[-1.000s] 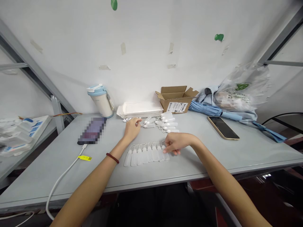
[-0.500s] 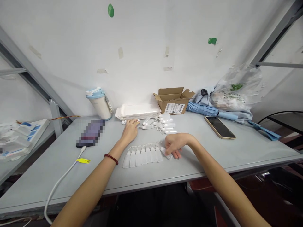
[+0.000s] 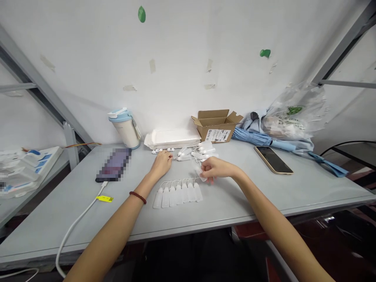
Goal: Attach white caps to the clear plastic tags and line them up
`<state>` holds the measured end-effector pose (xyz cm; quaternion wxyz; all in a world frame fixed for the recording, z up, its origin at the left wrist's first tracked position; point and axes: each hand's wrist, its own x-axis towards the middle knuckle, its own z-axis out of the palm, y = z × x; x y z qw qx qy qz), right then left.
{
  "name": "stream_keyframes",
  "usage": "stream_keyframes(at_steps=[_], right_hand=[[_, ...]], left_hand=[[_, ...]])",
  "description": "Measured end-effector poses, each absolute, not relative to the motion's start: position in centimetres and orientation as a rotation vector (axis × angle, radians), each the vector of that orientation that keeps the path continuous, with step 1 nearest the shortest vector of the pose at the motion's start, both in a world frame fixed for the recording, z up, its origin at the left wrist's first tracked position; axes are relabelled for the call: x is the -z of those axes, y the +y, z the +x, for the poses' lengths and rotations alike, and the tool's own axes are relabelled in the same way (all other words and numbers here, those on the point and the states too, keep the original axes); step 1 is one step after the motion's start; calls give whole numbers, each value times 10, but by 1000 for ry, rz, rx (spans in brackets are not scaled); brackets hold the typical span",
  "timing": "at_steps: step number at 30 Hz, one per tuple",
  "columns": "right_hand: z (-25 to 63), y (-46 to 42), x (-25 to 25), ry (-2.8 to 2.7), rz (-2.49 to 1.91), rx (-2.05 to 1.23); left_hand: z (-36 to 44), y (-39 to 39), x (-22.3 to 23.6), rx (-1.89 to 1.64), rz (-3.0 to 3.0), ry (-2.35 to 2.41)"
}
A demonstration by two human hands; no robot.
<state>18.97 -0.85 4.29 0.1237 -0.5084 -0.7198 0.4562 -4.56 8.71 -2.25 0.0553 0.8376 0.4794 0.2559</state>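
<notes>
My right hand [image 3: 216, 168] is closed on a translucent white tag [image 3: 199, 171], held between thumb and fingers over the table behind a row. That row [image 3: 178, 196] has several similar tags lying side by side, white cord loops pointing away from me. My left hand [image 3: 161, 162] is at the table, its fingers bent and drawn together; whatever is in them is hidden. Just beyond its fingers lies a line of small white pieces [image 3: 161, 150]. A loose heap of corded tags [image 3: 205, 148] lies between and behind my hands.
Behind the hands are a stack of white trays [image 3: 176, 137] and an open cardboard box [image 3: 217, 131]. A tumbler [image 3: 126, 129] and a charging phone [image 3: 114, 164] stand at left. Another phone [image 3: 273, 159], a blue umbrella [image 3: 264, 139] and a plastic bag [image 3: 293, 117] are at right.
My right hand has moved up and away from the right end of the row, taking a tag with it. My left hand has drawn back slightly, uncovering more small white pieces.
</notes>
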Motion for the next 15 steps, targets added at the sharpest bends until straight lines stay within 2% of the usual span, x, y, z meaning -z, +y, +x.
stream_keyframes(at_steps=[11, 15], right_hand=[[180, -6, -34, -1796, -1327, -1047], [174, -6, -30, -1764, -1293, -1084]], left_hand=[[-49, 69, -1, -802, 2272, 1649], [-45, 61, -12, -947, 1681, 1292]])
